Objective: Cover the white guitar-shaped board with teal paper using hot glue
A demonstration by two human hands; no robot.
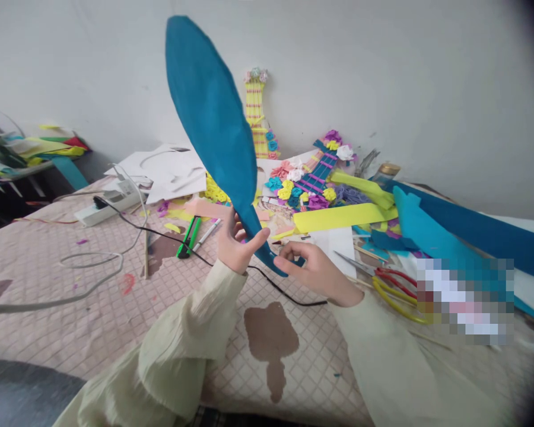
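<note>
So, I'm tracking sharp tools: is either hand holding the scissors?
No, the scissors lie on the table, right of the right hand, which touches the blue piece.

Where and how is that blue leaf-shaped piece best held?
Probably by the narrow stem of the blue piece, just below the broad part, coming from the near left: it tapers thin enough there for thumb and fingers to close around. The left hand grips there; the broad part rises above it.

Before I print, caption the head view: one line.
Left hand holds a blue leaf-shaped piece above the table; right hand at its narrow end.
</note>
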